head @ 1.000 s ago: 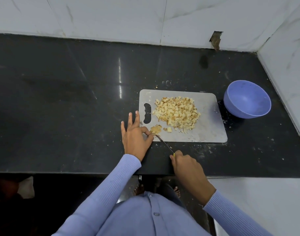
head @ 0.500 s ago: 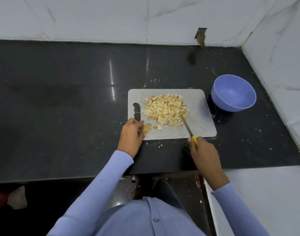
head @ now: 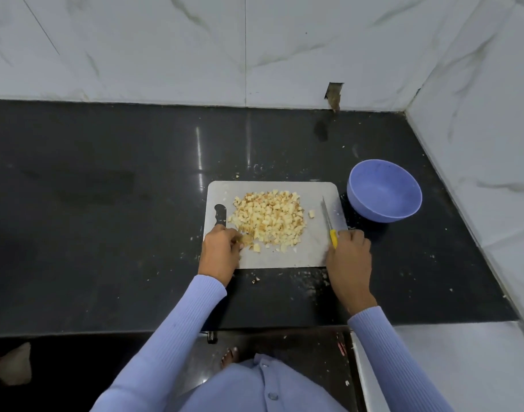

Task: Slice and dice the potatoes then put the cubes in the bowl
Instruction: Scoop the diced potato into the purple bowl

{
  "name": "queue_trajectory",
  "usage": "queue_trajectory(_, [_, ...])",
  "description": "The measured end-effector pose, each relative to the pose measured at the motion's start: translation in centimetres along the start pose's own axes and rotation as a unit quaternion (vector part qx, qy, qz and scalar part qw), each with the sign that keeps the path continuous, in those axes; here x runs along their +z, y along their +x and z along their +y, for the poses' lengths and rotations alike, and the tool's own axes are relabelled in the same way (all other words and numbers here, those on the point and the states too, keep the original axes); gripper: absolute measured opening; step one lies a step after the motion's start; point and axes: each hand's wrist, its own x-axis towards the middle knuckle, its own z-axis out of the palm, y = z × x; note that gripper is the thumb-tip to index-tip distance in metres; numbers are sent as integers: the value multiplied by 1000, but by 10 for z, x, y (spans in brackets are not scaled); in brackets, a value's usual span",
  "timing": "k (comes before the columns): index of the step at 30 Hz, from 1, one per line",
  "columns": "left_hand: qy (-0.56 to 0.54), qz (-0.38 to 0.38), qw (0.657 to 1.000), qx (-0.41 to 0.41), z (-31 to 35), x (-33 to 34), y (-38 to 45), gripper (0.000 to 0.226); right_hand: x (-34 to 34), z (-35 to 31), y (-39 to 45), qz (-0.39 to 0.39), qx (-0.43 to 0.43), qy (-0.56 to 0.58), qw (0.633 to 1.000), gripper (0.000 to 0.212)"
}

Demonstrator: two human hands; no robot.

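Both hands shifted: knife now right of potato cubes.

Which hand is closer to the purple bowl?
The right hand, holding the knife, sits just below-left of the bowl. The left hand is across the cutting board, farther away.

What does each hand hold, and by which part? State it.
The right hand grips the knife by its yellow handle, blade lying along the cutting board. The left hand pinches a small potato piece at its fingertips.
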Motion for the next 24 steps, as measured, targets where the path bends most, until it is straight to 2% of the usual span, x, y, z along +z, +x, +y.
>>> queue_trajectory(4, [-73,6,995,-74,7,-1,1,17,-1,-19,-11,1,-137,137,981,25])
queue_trajectory(9, [-255,-10,951,-173,7,-9,1,25,14,-52,-15,-46,-305,162,937,22])
queue_trajectory(12, [-279,11,941,-190,4,-15,-4,31,23,-71,-11,-62,-386,145,909,31])
queue_trajectory(15, [-222,16,962,-159,1,-19,-12,33,26,-78,-10,-98,-420,105,896,33])
queue_trajectory(17, [-191,10,968,-163,2,-21,-16,35,33,-74,-8,-93,-441,69,890,34])
queue_trajectory(21, [-153,-42,974,-162,4,-15,-16,53,40,-67,-1,-87,-397,95,909,26])
queue_trajectory(24, [-116,-54,983,-131,9,-9,-12,55,35,-66,4,-59,-397,128,907,31])
